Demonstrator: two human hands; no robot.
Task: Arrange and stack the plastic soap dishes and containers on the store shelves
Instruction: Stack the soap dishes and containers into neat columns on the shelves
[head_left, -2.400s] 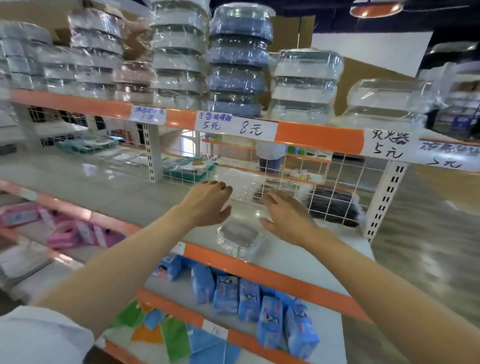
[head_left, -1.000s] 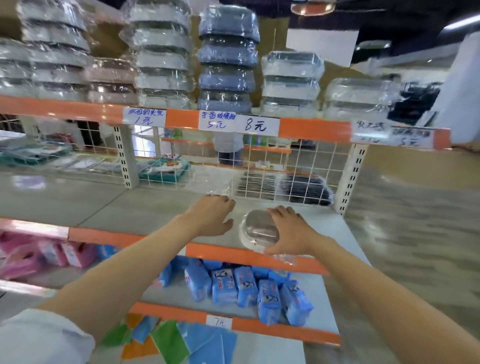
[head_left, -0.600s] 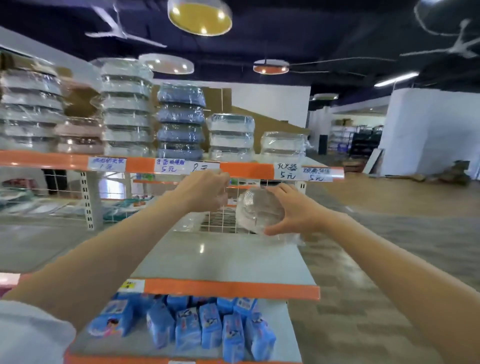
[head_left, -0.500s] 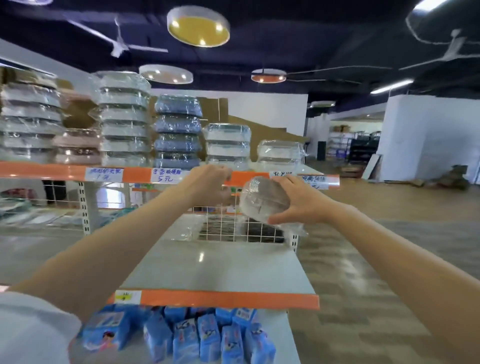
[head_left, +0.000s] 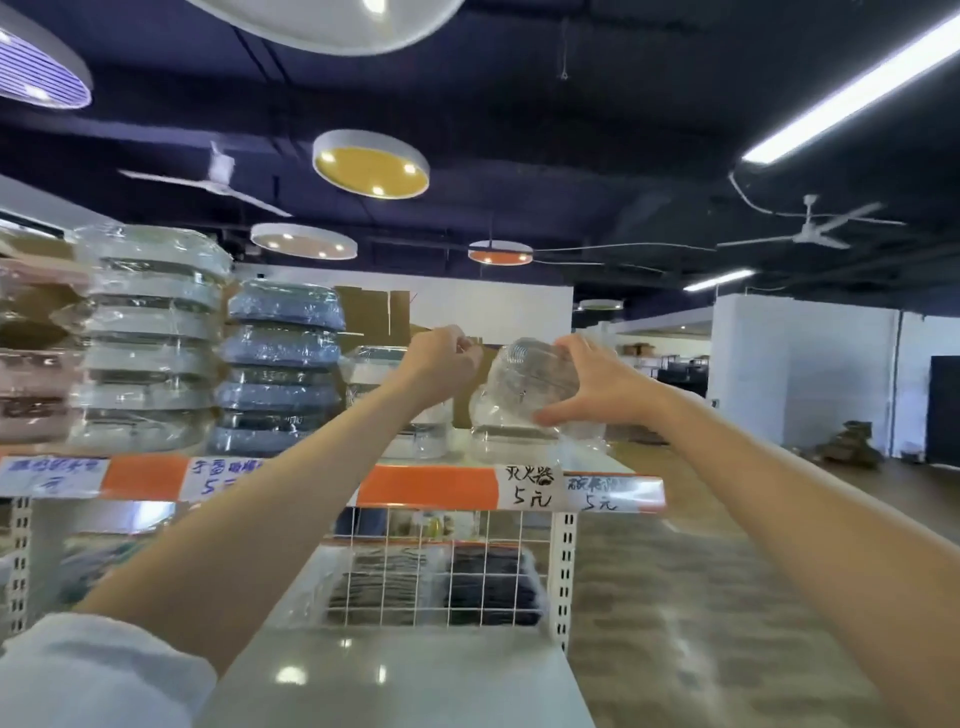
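My right hand grips a clear, plastic-wrapped soap dish from its right side, thumb underneath, and holds it tilted just above a short stack of clear containers at the right end of the top shelf. My left hand hovers just left of the dish with its fingers curled; nothing is plainly seen in them. Further left on the same shelf stand wrapped stacks: a white one partly hidden by my left arm, a blue one, a tall grey-white one and a pink one.
Handwritten price tags line the orange shelf edge. Below, a white wire grid backs the grey middle shelf, with dark packs behind it. Open shop floor lies to the right.
My right hand picked the wrapped dish off the middle shelf and raised it to above the top shelf's right-hand stack. My left hand rose alongside it, and my view tilted upward.
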